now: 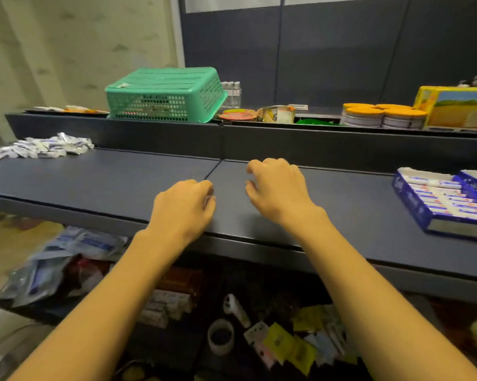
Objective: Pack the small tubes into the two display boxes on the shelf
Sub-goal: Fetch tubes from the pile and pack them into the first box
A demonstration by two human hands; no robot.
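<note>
Both hands hover over the middle of the shelf (94, 177) with nothing in them. The left hand (183, 206) has its fingers loosely curled, the right hand (278, 188) a bit more spread, also slack.

The loose tubes (39, 148) sit in a heap far to the left of the hands, at the back of the shelf. The blue box (424, 213) is way off to the right, already lined with tubes, and the second box (476, 182) is tucked right behind it, half out of view.

My worry is the long carry. Grab a fistful from that slippery heap and haul it across, and some could drop off the front edge into the clutter below. The blue box also sits close to the edge, so a nudge might tip it.
</note>
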